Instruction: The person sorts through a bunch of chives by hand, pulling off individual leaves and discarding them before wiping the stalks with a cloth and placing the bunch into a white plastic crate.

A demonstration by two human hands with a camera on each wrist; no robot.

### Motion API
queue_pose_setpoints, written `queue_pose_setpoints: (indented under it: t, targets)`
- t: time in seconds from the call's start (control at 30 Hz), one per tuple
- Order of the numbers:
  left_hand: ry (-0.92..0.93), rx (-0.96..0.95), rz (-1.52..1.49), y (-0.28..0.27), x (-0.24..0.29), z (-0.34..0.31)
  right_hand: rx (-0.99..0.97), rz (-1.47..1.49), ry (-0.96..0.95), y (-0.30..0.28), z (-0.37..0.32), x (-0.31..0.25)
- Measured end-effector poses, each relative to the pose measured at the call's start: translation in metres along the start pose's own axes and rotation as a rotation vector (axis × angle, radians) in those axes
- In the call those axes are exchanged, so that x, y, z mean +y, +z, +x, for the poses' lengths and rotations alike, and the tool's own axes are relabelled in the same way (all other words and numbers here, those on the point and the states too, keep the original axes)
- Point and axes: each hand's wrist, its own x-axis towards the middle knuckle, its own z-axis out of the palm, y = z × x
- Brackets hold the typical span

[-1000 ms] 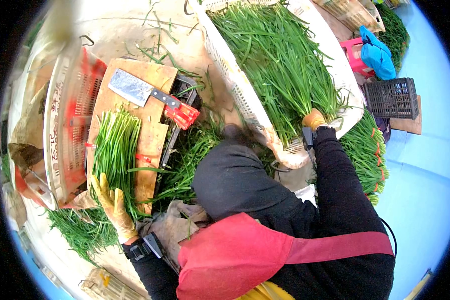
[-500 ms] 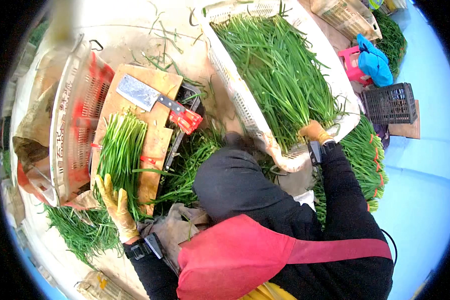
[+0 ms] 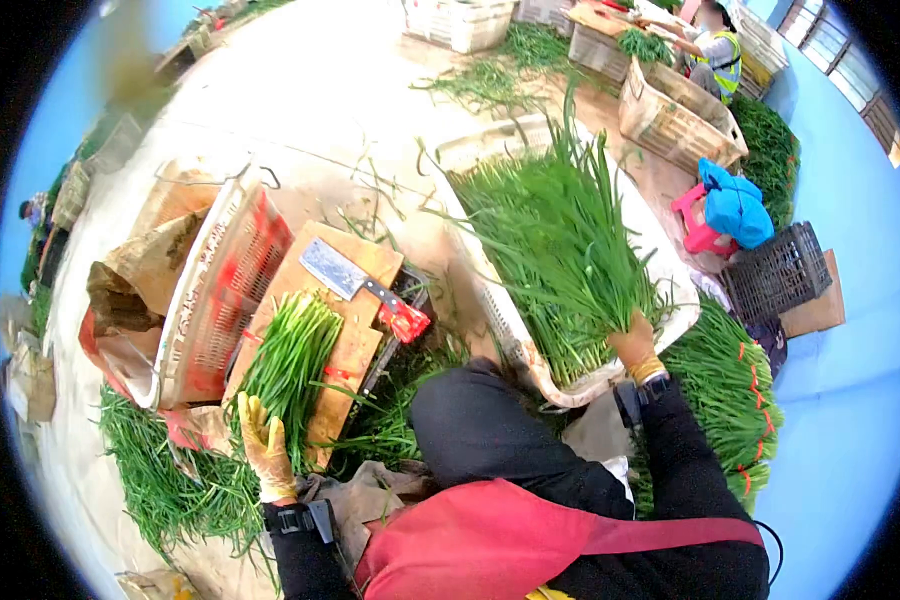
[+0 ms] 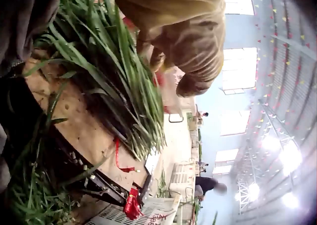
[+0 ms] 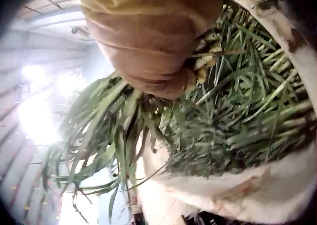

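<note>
Right hand: we see the gloved right hand (image 3: 635, 345) at the near end of the white crate (image 3: 570, 394), fingers curled firmly round a loose bunch (image 3: 592, 255) of green stalks.
Loose bunch: over the white crate, held near one end, long leaves fanning away from the wrist; we judge that one fist round the end keeps many thin stalks together.
White crate: more greens inside, laid mostly lengthwise; we guess this keeps handfuls from tangling.
Left hand: gloved left hand (image 3: 264, 447) by the leafy end of the board bunch (image 3: 292, 350); fingers extended, slightly parted, pinching nothing that we can see. Touching or only just beside, we cannot tell; probably placed there to steady the pile.
Board bunch: lies on the cutting board (image 3: 358, 342), pale stem ends toward the far side, leaves toward the person; looks lined up so the ends sit roughly even.
Cleaver: the cleaver (image 3: 332, 268) lies flat at the board's far end, blade away from both hands; likely parked for safety, within reach.
Red ties: clump of red ties (image 3: 405, 319) beside the cleaver handle; handy there, we reckon.
Black crate: the black crate (image 3: 416, 284) sits under the board, presumably raising it.
</note>
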Motion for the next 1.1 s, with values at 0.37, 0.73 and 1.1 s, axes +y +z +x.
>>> queue_pose_setpoints:
  t: [0.37,0.73,1.1]
  targets:
    - [0.4,-0.138,0.235,0.064,0.16,-0.02,-0.021,0.154,-0.232,0.03,-0.004,-0.022]
    - [0.601,-0.368,0.572,0.156,0.228,-0.03,-0.034,0.201,-0.394,0.045,-0.027,-0.043]
    - [-0.047,-0.678,0.352,0.199,0.23,-0.042,-0.121,0.251,-0.395,0.033,-0.04,-0.064]
